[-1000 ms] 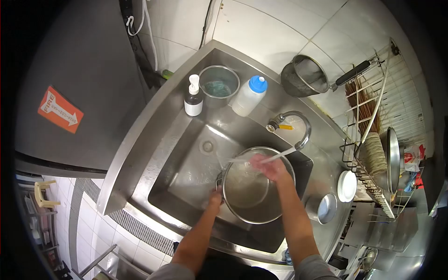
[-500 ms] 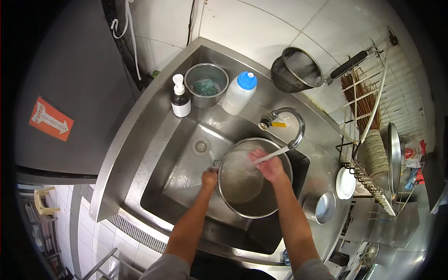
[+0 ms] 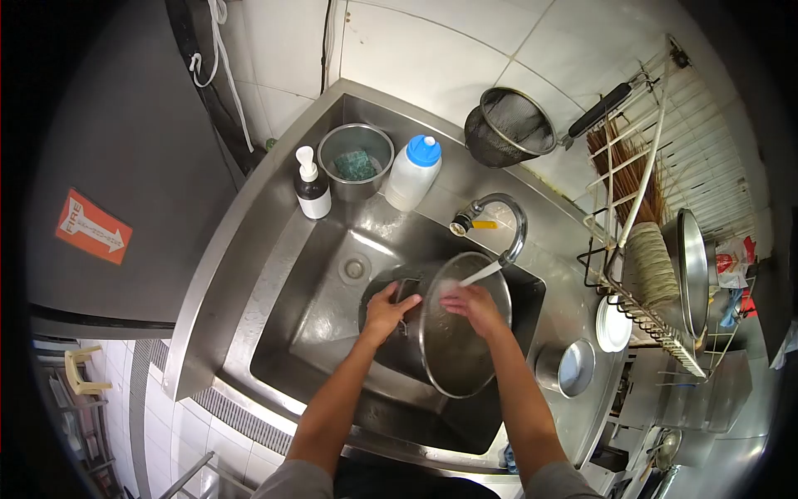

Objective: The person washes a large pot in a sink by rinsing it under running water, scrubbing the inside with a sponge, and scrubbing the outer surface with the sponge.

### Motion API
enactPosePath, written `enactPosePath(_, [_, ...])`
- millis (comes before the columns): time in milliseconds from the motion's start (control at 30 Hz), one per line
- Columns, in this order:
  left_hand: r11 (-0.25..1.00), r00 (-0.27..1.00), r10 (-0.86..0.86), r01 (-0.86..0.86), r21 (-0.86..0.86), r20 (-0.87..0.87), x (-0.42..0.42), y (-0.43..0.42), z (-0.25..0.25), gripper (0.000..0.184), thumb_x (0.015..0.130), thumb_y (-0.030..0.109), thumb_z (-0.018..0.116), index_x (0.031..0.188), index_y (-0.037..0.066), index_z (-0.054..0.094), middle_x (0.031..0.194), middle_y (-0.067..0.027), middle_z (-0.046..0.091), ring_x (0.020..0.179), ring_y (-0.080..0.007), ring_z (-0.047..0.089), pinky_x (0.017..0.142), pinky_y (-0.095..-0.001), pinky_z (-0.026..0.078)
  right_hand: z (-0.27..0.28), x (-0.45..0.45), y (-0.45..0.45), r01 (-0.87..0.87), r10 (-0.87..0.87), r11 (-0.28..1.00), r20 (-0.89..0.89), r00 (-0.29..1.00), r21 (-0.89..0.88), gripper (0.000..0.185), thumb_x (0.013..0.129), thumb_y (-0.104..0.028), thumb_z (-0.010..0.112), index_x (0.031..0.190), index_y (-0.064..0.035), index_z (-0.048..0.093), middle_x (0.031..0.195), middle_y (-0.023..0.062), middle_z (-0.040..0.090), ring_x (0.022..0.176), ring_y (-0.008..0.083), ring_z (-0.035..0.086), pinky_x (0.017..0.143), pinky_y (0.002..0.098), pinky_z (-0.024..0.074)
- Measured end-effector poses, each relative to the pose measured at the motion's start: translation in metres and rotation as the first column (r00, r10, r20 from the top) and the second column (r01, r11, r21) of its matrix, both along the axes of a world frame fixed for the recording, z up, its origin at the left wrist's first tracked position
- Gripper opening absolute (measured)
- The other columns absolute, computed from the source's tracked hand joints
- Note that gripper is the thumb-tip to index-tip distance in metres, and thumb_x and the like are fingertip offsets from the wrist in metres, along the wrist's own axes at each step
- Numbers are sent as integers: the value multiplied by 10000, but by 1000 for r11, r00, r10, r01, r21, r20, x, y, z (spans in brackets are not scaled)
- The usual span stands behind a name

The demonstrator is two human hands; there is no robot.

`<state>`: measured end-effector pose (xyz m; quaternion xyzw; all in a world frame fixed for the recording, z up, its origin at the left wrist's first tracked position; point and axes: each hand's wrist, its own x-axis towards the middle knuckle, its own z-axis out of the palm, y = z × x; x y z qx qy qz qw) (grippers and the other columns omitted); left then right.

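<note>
"Where is the pot being held?"

"Tilted, it is being held in the sink, nearer the right edge."

"And the hands?"

"Apart: the left hand is being laid against its outside, grip impossible to tell; the right hand, loosely spread, is being held at its mouth, by the stream of the tap."

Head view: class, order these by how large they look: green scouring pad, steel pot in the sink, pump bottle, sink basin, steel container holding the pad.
1. Sink basin
2. Steel pot
3. Steel container
4. Pump bottle
5. Green scouring pad
</note>
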<state>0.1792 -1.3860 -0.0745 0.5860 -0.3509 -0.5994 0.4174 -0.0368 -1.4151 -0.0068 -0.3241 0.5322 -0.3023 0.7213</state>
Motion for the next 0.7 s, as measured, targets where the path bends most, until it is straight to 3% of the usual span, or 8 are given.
enactPosePath(67, [996,995,-93,93,-13,-34,-16,-17,33,553,744,341,805,1166,29,631,946,-134,698,771,-239,670,718,-374,514,6,-2,17,25,-30,999,-139,990,-36,504,905,-308,639,1235,48,503,1120,148,621,999,252,624,921,350,465])
enactPosePath(167, [932,915,-363,360,49,176,-50,-30,55,481,786,267,772,1191,57,619,872,-69,676,708,-88,596,548,-292,495,19,5,48,77,-138,973,-284,949,-216,535,892,-336,667,1240,32,493,1148,113,606,1019,202,587,906,318,444])
enactPosePath(233, [836,789,-536,545,60,301,-69,-24,74,529,770,302,768,1197,36,604,905,-135,691,768,-188,659,654,-350,533,-3,-8,73,313,-323,941,-59,945,-128,408,874,-152,664,1221,8,519,1197,106,589,1079,215,573,952,356,433])
enactPosePath(300, [827,747,-466,558,-67,475,-89,8,41,566,756,334,768,1200,28,596,928,-173,687,826,-253,665,721,-379,528,-42,-29,103,390,-392,920,41,919,47,355,889,-118,625,1202,12,519,1139,102,612,1037,225,606,900,397,475])
enactPosePath(367, [786,686,-371,591,-181,626,-94,18,37,604,742,367,768,1202,19,588,950,-210,683,883,-318,670,787,-408,523,-16,-18,131,314,-301,923,-93,949,220,328,909,-152,618,1183,-4,516,1076,99,632,959,218,642,805,399,530])
enactPosePath(433, [780,672,-520,625,-26,528,-83,31,54,675,710,412,777,1211,7,578,990,-242,668,971,-381,638,882,-434,489,-39,-23,149,240,-238,933,-38,970,269,349,908,-190,629,1192,-33,503,1044,95,634,898,225,653,746,401,545])
enactPosePath(567, [656,476,-570,754,22,670,-82,44,61,654,688,373,782,1211,33,585,996,-220,671,943,-382,641,864,-441,498,-35,-1,175,203,-256,933,152,955,298,337,927,-213,612,1212,-98,474,1016,90,637,781,232,671,640,393,574])
enactPosePath(700, [535,353,-573,845,11,740,-98,53,53,530,759,297,729,1220,72,595,992,-197,679,926,-373,647,826,-444,513,-41,21,192,498,-553,814,139,822,298,243,930,-136,572,1154,-52,532,990,95,650,790,234,664,626,359,569])
